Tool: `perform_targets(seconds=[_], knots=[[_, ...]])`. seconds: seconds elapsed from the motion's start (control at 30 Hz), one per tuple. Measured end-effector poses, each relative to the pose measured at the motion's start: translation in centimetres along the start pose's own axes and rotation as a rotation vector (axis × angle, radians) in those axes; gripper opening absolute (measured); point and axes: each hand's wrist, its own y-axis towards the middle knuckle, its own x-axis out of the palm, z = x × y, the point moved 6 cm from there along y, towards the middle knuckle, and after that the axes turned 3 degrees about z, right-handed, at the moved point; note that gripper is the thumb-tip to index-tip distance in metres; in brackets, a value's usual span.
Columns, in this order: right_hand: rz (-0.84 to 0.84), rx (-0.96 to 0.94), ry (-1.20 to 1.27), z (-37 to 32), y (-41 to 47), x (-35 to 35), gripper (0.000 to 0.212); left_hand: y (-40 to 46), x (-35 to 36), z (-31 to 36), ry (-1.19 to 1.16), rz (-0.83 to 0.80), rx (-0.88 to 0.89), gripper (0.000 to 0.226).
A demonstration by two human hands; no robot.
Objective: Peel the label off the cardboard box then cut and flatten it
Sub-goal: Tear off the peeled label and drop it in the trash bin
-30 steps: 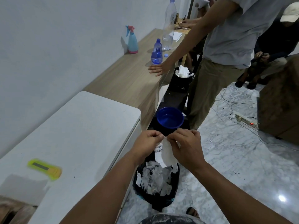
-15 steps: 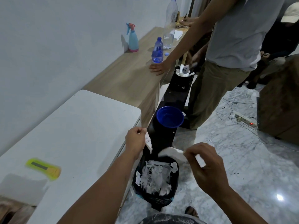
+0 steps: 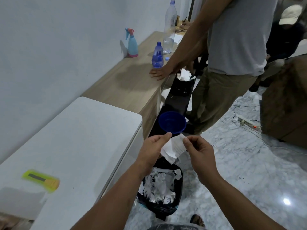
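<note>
From the head camera, both hands meet over the floor just past the corner of the white surface. The left hand and the right hand share one piece of white label paper: the left thumb and fingers pinch its left edge, and the right fingers pinch its upper right corner, so both grips are narrow and closed on the paper. The piece hangs creased between them, its lower corner pointing down.

Directly below sits a black-lined bin on the marble floor, filled with torn white scraps. The label paper is above the bin's far rim, apart from the scraps.

On the white surface, near its front left, lies a yellow-green utility knife (blurred, so its blade state cannot be told). A brown cardboard edge shows at the bottom left corner of the frame, mostly cut off.

Just beyond the hands, a blue bowl sits on a dark ledge beside a wooden counter. On that counter stand a pale blue spray bottle, a small blue bottle and a tall clear bottle. Another person in a grey shirt leans one hand on the counter's edge, touching the small blue bottle's base. A second bin with white paper stands beside that person's leg. A power strip with cables lies on the floor to the right.
</note>
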Motion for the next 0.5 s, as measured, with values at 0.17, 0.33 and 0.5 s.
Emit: perform_targets(seconds=[0.17, 0.33, 0.5], knots=[[0.013, 0.013, -0.035, 0.7, 0.0, 0.3, 0.007, -0.1, -1.5, 0.4, 0.185, 0.168, 0.129, 0.011], [0.000, 0.044, -0.232, 1.7, 0.2, -0.3, 0.015, -0.2, -1.6, 0.4, 0.295, 0.189, 0.164, 0.011], [-0.114, -0.107, -0.741, 0.4, 0.0, 0.2, 0.020, -0.3, -0.7, -0.2, 0.470, 0.141, 0.206, 0.013]])
